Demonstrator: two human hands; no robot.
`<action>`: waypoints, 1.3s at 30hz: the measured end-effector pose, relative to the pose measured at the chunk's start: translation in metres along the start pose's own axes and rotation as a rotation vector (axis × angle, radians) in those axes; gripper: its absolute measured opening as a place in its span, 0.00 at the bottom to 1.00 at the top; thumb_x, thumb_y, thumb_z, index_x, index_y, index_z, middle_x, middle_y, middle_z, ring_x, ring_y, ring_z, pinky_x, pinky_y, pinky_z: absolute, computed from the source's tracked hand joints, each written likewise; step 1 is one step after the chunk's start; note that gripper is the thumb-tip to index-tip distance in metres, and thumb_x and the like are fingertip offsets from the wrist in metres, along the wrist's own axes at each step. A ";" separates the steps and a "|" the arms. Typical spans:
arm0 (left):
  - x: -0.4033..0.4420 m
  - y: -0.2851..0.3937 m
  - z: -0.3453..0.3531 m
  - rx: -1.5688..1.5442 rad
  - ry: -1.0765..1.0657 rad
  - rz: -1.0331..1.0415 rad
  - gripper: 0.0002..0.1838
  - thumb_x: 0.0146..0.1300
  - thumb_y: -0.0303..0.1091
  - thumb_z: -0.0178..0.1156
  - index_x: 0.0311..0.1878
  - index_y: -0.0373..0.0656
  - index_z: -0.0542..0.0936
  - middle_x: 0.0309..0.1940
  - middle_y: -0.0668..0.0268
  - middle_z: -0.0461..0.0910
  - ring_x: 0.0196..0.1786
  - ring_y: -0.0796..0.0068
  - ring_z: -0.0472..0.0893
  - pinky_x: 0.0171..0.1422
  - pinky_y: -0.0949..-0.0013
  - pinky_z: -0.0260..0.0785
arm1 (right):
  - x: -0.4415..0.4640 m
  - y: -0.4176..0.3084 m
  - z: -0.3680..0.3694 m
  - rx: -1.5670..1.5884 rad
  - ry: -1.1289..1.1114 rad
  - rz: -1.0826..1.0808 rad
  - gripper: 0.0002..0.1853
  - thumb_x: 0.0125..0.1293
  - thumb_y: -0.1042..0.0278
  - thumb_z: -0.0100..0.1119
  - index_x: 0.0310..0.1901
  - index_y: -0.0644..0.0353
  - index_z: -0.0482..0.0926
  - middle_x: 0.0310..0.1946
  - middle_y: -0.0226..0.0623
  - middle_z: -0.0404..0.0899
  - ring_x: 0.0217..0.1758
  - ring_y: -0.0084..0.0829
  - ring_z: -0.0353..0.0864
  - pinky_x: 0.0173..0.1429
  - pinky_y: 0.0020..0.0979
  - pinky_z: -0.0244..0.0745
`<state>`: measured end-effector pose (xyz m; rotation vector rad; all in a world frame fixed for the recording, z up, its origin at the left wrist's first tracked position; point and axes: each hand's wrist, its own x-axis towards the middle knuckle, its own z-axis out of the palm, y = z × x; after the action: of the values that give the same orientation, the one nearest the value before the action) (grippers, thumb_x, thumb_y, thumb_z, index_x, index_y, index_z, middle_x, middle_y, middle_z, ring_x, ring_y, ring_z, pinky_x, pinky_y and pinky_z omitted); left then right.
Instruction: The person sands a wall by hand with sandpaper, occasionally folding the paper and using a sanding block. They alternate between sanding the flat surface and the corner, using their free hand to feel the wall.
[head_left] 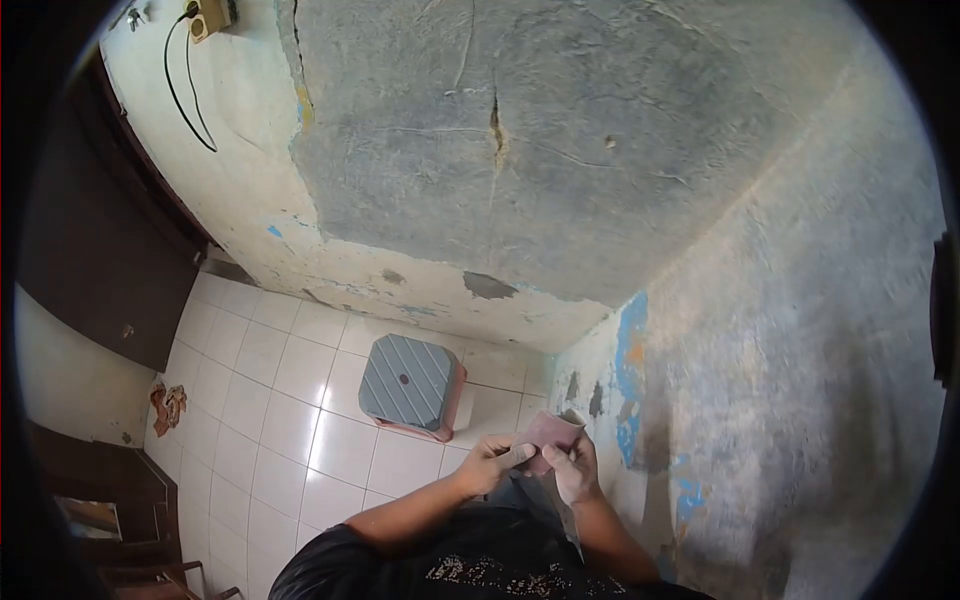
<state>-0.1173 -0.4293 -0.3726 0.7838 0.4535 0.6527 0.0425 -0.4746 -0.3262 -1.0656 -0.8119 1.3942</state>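
In front of my body, both hands grip a folded, pinkish-brown sheet of sandpaper (549, 433). My left hand (490, 465) pinches its left edge, thumb lying across the front. On the other side my right hand (574, 470) is closed around the right edge, with the thumb pressed on the face near the bottom. The fingers behind the sheet are mostly hidden. Its upper right edge curls over. A greyish strip (553, 500) hangs below the hands against the black shirt; whether it belongs to the same sheet I cannot tell.
A grey-topped plastic step stool (408, 380) stands on the white tiled floor (290, 370). Ahead is a patched, cracked wall (420, 150); another peeling wall (770, 400) rises close at my right. A crumpled cloth (168, 407) lies far left, and a cable (172, 90) hangs from a socket.
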 end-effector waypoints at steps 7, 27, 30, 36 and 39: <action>0.033 0.036 -0.038 0.108 0.342 0.037 0.13 0.70 0.38 0.56 0.47 0.38 0.82 0.35 0.71 0.80 0.36 0.83 0.76 0.42 0.76 0.69 | 0.071 0.039 -0.044 0.824 -0.249 0.235 0.41 0.64 0.38 0.48 0.66 0.70 0.62 0.64 0.47 0.67 0.66 0.40 0.68 0.71 0.44 0.57; 0.125 0.177 -0.062 1.253 0.623 0.127 0.13 0.58 0.38 0.69 0.40 0.38 0.82 0.32 0.62 0.75 0.35 0.72 0.74 0.42 0.68 0.69 | 0.260 0.003 -0.006 0.782 -0.861 0.529 0.57 0.52 0.24 0.57 0.70 0.62 0.52 0.57 0.55 0.70 0.54 0.60 0.77 0.54 0.61 0.76; 0.106 0.192 -0.079 1.281 0.692 0.144 0.13 0.57 0.37 0.69 0.42 0.39 0.83 0.34 0.62 0.76 0.37 0.72 0.75 0.44 0.68 0.70 | 0.272 0.009 0.029 0.769 -0.959 0.598 0.50 0.55 0.36 0.63 0.70 0.58 0.53 0.58 0.52 0.71 0.56 0.56 0.76 0.52 0.56 0.78; 0.048 0.199 -0.129 1.272 0.860 0.208 0.18 0.55 0.37 0.70 0.48 0.39 0.83 0.34 0.62 0.78 0.35 0.71 0.77 0.42 0.69 0.71 | 0.292 0.036 0.103 0.578 -1.046 0.675 0.31 0.65 0.45 0.57 0.61 0.60 0.67 0.48 0.41 0.77 0.49 0.38 0.80 0.44 0.38 0.79; 0.018 0.209 -0.163 1.168 0.890 0.207 0.18 0.56 0.38 0.70 0.47 0.39 0.83 0.33 0.64 0.77 0.35 0.72 0.76 0.41 0.70 0.71 | 0.291 0.053 0.148 0.452 -1.006 0.735 0.29 0.67 0.42 0.55 0.58 0.57 0.67 0.43 0.32 0.75 0.41 0.28 0.79 0.35 0.28 0.72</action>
<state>-0.2777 -0.2247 -0.3181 1.6370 1.6686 0.9102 -0.0981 -0.1775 -0.3657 -0.2243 -0.7302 2.6748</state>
